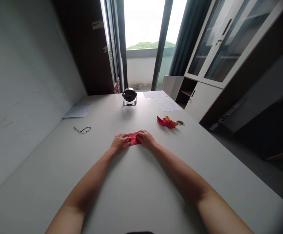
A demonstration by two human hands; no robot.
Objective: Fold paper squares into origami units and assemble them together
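Observation:
A piece of folded red paper lies on the white table between my two hands. My left hand rests over its left end, fingers curled onto the paper. At the right end, my right hand has its fingertips bent down and pressed on the sheet. Parts of both ends are hidden under the fingers. To the right and farther off sit folded paper boats, red and orange, bunched together.
A round grey cable hole is beside the boats. A black cable tie lies at left. At the table's far edge stands a round black-and-silver device. White papers lie by the wall, with more sheets at back right.

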